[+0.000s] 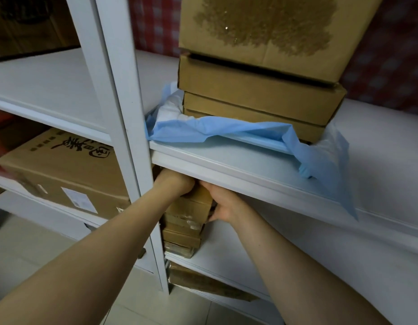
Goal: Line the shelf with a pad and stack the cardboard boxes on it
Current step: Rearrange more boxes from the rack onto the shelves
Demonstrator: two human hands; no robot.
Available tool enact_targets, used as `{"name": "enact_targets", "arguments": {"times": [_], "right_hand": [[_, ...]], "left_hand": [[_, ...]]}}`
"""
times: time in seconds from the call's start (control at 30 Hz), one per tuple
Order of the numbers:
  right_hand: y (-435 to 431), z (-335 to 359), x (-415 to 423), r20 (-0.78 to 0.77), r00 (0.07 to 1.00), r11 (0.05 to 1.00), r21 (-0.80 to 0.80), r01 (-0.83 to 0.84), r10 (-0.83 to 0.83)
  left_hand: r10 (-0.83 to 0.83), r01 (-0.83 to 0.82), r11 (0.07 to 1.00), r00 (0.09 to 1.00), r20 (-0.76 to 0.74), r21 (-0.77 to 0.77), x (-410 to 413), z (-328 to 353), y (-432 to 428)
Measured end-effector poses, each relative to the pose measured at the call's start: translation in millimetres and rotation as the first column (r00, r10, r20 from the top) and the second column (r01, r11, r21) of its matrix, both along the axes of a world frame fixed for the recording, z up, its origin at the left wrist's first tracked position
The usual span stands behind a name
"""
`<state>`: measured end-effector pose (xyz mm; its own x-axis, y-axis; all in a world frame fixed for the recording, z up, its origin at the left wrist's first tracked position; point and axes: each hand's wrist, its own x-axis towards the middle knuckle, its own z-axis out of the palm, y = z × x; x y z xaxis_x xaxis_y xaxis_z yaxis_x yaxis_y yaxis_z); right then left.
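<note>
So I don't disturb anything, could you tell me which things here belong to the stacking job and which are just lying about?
Job: blue pad, the stacked boxes on it, the shelf beneath, and the top box of the lower pile, gripped by left hand and right hand.
Lying about: printed carton in the left bay, dark box above it, checked cloth behind.

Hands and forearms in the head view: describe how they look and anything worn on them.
Both arms are bare right to the frame's edge, with no sleeve showing. The left hand and the right hand wear no gloves, and no ring, watch or bracelet shows on the parts in view. Most of the fingers are hidden, so a ring there cannot be ruled out.
</note>
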<state>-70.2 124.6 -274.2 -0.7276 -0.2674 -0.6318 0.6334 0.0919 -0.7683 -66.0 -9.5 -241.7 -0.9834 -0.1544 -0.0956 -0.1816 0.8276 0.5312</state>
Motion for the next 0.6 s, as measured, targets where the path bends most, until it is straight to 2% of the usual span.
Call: {"name": "enact_targets", "arguments": {"times": [0.1,0.23,0.33,0.5,0.6], "right_hand": [[2,2,1,-0.030,1.000,1.000,-0.016,-0.001,0.000],[4,-6,0,-0.052,0.998,0.998,-0.052,0.022,-0.025],[4,-10,-2,-0.053,0.996,0.995,-0.075,0.070,-0.074],[-8,-16,-4,-0.083,0.991,0.994,-0.043,0.099,-0.103],[-11,-19,-3,-0.064,0.987,0.989,-0.030,0.148,-0.149]], "left_hand": [[-0.062,0.060,0.993,0.998,0.015,0.106,-5,1,-2],[-0.110,0.112,0.992,0.993,-0.044,0.049,-7,0,-2],[-0.091,0.101,0.989,0.991,-0.096,0.107,-4,-2,-1],[-0.035,0.045,0.993,0.995,-0.088,0.108,-1,-6,-1],[-0.067,0.088,0.987,0.987,-0.148,0.137,0,-8,-1]]}}
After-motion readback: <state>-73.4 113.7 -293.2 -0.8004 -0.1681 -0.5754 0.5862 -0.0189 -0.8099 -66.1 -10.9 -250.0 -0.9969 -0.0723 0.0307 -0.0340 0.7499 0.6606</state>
